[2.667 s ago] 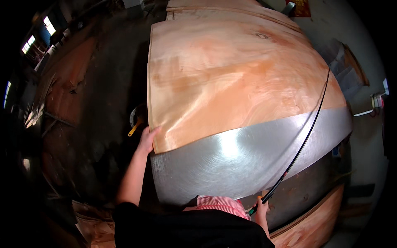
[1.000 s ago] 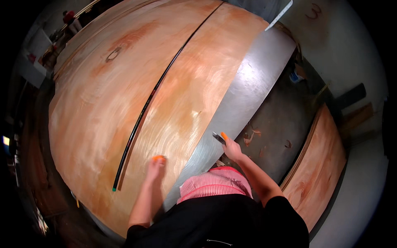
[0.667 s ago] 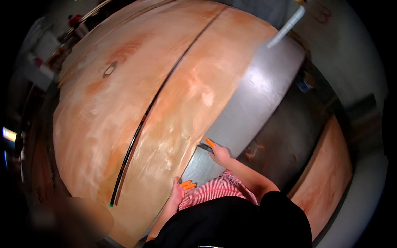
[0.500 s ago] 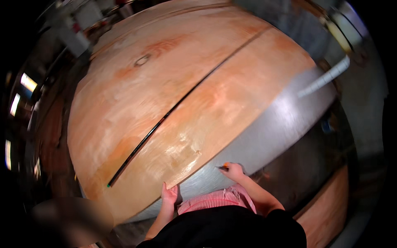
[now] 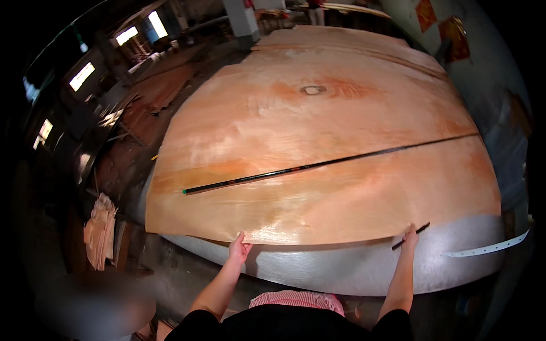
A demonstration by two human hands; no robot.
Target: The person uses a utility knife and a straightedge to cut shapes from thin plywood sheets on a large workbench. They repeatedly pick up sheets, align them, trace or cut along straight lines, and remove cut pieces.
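A large, thin sheet of orange-tan wood veneer (image 5: 273,122) lies across a metal-topped table (image 5: 335,270). My left hand (image 5: 239,248) pinches its near edge, thumb on top, left of the middle. Further right, my right hand (image 5: 410,236) is closed at the same edge with a slim dark utility knife (image 5: 424,228) in its grip, both ends sticking out. Between the hands the edge stands slightly off the metal, with shadow under it. A long black rod (image 5: 273,174) with a green end lies across the veneer.
A pale perforated strip (image 5: 489,249) juts over the table's right end. Broken veneer pieces (image 5: 101,230) stand at the left, with more sheets (image 5: 165,88) on the floor behind. A pillar (image 5: 242,23) and a person (image 5: 316,12) are at the back.
My right hand has moved from over the bare metal out to the veneer's edge, the knife still in it. My left hand stays on the edge. The view has turned and shows more of the room.
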